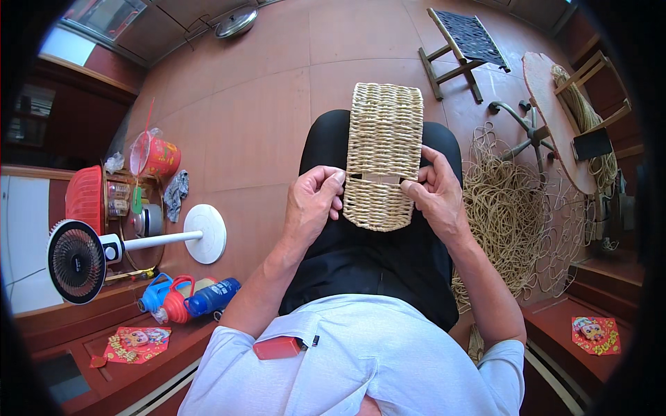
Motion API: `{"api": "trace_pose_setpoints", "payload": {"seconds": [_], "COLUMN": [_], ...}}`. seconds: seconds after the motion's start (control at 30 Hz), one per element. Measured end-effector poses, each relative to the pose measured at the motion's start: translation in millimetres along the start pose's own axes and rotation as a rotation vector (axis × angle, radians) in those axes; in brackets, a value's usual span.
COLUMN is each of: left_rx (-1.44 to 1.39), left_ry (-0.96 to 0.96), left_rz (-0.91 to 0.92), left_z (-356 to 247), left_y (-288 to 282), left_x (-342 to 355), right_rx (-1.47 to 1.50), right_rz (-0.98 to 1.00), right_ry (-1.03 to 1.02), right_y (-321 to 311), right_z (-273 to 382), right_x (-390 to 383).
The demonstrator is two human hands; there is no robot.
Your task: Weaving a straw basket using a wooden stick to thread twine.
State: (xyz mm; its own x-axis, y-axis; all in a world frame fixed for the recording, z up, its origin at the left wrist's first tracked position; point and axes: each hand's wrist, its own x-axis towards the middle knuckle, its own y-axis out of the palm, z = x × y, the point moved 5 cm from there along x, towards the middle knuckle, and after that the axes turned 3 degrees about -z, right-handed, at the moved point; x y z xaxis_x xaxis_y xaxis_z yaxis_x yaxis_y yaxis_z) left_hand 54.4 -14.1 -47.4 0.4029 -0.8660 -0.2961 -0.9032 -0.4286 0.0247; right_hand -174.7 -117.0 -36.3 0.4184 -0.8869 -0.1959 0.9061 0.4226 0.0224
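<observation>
Across my lap lies a woven straw-coloured panel (386,128), made of twisted cord in tight rows. A narrow slot crosses it, with dark notches at both ends and a pale strip showing between them. Beyond the slot the woven part is long; the nearer part is short with a rounded end. My left hand (312,200) pinches the panel's left edge at the slot between thumb and curled fingers. On the opposite edge my right hand (440,197) has its thumb on the near part, fingers bent around the side. Black trousers lie beneath.
Loose cord (499,215) lies heaped on the floor at my right, beside a wheeled chair base (531,132). A folding stool (465,41) stands far right. On my left are a white fan (78,261), bottles (211,297) and a red bucket (163,158).
</observation>
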Motion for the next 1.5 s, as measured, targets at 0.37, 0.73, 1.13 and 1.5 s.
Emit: {"api": "trace_pose_setpoints", "payload": {"seconds": [0.37,0.73,1.13,1.5], "left_rx": [0.011,-0.030,-0.021,0.007], "left_ry": [-0.017,-0.105,-0.184,-0.147], "left_rz": [0.024,0.109,0.161,0.480], "left_z": [-2.6,-3.6,-2.4,-10.6], "left_y": [0.4,0.1,2.9,-2.5], "left_x": [8.6,13.5,14.5,31.5], "right_rx": [0.039,0.017,-0.548,-0.603], "right_rz": [0.012,-0.004,-0.347,-0.196], "right_ry": [0.008,0.029,-0.606,-0.716], "right_y": [0.7,-2.4,5.4,46.6], "right_z": [0.6,6.1,44.7,57.7], "right_x": [-1.2,-5.4,-26.3,-19.4]}}
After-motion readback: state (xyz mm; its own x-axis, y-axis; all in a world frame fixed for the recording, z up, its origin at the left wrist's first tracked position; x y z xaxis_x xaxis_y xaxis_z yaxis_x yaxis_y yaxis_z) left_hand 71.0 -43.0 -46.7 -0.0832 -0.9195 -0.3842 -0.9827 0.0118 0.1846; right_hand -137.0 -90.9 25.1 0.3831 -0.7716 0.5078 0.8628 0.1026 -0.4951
